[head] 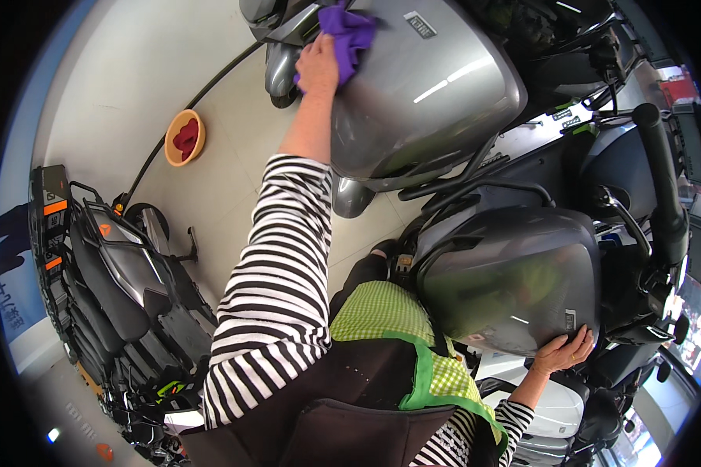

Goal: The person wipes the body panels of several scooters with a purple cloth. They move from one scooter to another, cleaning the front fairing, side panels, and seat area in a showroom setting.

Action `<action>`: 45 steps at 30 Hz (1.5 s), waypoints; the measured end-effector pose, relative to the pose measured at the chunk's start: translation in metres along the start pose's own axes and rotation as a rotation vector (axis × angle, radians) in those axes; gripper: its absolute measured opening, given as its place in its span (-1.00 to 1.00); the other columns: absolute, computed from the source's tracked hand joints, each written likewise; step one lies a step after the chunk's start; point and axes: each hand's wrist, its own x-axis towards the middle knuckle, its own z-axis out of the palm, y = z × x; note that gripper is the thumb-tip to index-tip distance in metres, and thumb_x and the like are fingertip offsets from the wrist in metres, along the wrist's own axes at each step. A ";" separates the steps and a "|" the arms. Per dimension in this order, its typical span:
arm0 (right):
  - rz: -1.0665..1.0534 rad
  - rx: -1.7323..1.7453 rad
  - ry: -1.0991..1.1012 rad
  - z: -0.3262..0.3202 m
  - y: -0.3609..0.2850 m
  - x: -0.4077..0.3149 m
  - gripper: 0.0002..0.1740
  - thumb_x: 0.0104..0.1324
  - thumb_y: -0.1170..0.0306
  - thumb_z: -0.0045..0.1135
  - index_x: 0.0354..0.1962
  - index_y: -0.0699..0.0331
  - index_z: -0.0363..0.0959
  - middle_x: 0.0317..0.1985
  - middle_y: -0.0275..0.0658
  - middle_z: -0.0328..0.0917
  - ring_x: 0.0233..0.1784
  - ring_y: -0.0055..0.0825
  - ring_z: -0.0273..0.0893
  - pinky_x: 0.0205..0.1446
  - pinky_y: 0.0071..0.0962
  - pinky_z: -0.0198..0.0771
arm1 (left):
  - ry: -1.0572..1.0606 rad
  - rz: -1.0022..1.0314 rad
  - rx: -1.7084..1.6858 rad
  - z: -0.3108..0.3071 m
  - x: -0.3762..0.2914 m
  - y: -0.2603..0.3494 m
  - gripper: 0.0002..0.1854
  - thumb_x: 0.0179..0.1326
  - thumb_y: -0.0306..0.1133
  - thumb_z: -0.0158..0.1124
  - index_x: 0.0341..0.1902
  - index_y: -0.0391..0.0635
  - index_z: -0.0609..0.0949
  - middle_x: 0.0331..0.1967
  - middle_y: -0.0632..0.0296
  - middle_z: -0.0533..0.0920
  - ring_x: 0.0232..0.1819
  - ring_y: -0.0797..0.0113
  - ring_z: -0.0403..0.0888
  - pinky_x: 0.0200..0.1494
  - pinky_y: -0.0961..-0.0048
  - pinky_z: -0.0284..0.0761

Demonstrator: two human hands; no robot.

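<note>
My left hand point(318, 65) is stretched far forward, pressing a bunched purple cloth point(350, 41) onto a large glossy grey body panel point(426, 99) of a vehicle. That panel carries a small badge, and grey mudguards point(353, 197) show beside it. Nearer to me on the right is a second grey panel point(502, 286), also badged, with blurred green reflections. On its edge near the badge rests my right hand point(564, 351), with a ring on one finger. It holds nothing, and its fingers lie along the surface.
An orange basin point(185, 138) with a dark red cloth point(186, 140) stands on the tiled floor by the wall. Black-seated two-wheelers point(111, 262) line the left. Handlebars point(663, 181) jut up at right, and a white vehicle body point(540, 403) sits behind my right forearm.
</note>
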 end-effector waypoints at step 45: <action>0.036 0.134 0.057 -0.005 -0.004 0.009 -0.56 0.37 0.24 0.00 0.18 0.09 0.51 0.26 -0.33 0.40 0.33 -0.30 0.28 0.44 -0.21 0.12 | -0.575 0.923 0.951 -0.076 -0.232 -0.103 -0.75 0.13 -0.38 0.19 -0.13 0.10 0.73 -0.01 0.35 0.52 0.17 0.34 0.42 0.02 0.18 0.45</action>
